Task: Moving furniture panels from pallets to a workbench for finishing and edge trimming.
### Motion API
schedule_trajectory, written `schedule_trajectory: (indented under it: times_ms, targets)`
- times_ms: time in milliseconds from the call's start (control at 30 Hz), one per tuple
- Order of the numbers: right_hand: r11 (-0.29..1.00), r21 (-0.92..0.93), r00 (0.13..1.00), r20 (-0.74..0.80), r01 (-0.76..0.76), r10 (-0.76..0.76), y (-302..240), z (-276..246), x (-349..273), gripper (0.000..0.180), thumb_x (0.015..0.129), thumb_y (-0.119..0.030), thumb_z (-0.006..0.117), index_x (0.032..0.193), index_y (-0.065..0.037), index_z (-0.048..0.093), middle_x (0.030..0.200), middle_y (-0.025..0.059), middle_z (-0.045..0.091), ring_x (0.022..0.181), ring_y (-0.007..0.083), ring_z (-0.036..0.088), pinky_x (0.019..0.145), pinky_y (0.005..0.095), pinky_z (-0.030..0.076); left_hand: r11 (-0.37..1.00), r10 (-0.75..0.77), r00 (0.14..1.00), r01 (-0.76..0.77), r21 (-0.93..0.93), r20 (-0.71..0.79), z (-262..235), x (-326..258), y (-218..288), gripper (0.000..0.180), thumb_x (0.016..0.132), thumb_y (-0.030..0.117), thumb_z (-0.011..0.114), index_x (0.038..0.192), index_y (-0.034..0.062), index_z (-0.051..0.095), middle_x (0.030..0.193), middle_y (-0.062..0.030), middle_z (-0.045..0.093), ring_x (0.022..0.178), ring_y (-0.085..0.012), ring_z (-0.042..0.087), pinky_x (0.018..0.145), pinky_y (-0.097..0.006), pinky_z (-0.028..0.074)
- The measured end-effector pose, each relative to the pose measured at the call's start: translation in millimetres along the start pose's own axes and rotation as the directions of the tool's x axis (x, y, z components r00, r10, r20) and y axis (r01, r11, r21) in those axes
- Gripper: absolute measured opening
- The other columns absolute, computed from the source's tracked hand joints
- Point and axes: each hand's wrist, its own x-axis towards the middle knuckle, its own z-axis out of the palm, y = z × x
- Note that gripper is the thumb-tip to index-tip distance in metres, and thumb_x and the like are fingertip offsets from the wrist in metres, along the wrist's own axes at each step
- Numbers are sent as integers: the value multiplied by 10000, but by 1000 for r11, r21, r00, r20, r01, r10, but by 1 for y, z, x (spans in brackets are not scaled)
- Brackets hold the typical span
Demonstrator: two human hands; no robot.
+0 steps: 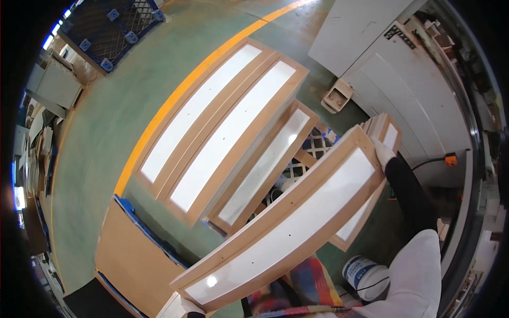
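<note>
Stacked panels (233, 130) lie beyond the near panel (283, 230), left of the bucket (367, 277).

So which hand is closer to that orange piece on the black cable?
Right. The right hand holds the upper-right end of the wood-edged white panel, with the orange piece off to its right; the left hand is at the panel's lower-left end, farther away.

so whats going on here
A person holds a long white panel with a brown border, the left hand at its near left end and the right hand at its far right end. It is up off the floor, tilted in front of the body. Beyond it, more such panels lie side by side over the green floor. A white bucket stands to the person's right.
</note>
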Motion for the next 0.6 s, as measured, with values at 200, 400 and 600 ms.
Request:
schedule_trajectory:
  times_ms: [200,400,600]
  targets:
    - [849,-502,985,48,165,-163,-8,94,228,536,945,-441,426,1145,27,593,1064,198,646,965,276,625,856,345,457,979,-204,959,195,-65,-198,128,88,-72,650,917,556,277,1343,110,482,1338,-105,525,1177,-358,526,967,-500,444]
    - [677,-689,966,175,259,-192,-8,153,314,629,935,-494,330,1186,29,572,1215,294,552,1141,385,529,965,398,384,975,-213,905,221,-20,-367,176,149,-124,651,904,550,275,1338,114,487,1327,-112,530,1180,-350,527,951,-513,448]
    - [543,-803,964,148,247,-221,-2,175,355,622,934,-523,246,1212,-57,551,1153,305,571,1167,419,502,992,449,358,979,-149,855,199,48,-496,183,184,-137,662,902,571,324,1322,89,495,1307,-126,537,1138,-352,547,944,-479,454]
